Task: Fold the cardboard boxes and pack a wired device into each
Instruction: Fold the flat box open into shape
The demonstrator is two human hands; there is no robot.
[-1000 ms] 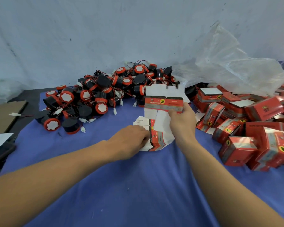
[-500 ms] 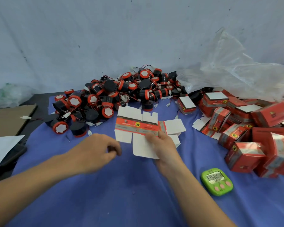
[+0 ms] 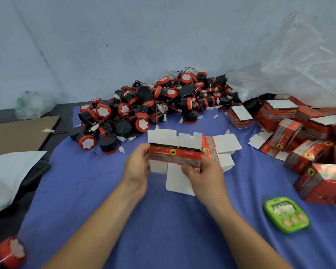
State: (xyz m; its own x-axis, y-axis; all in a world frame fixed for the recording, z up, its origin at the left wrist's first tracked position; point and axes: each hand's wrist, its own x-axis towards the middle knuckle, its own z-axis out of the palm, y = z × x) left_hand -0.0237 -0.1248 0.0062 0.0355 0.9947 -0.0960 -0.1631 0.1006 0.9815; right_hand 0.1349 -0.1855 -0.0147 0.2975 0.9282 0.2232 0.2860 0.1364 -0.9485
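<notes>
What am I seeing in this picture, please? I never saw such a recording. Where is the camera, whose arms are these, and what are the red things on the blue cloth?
There is no machine here: a person works with bare hands, and one camera on the person's head looks forward and down. The left hand and the right hand both grip one unfolded cardboard box, red with white flaps, above a blue cloth. Behind it lies a pile of black and red wired devices. More flat boxes lie beside the right hand, folded boxes are heaped at the right, and a green timer lies near them.
</notes>
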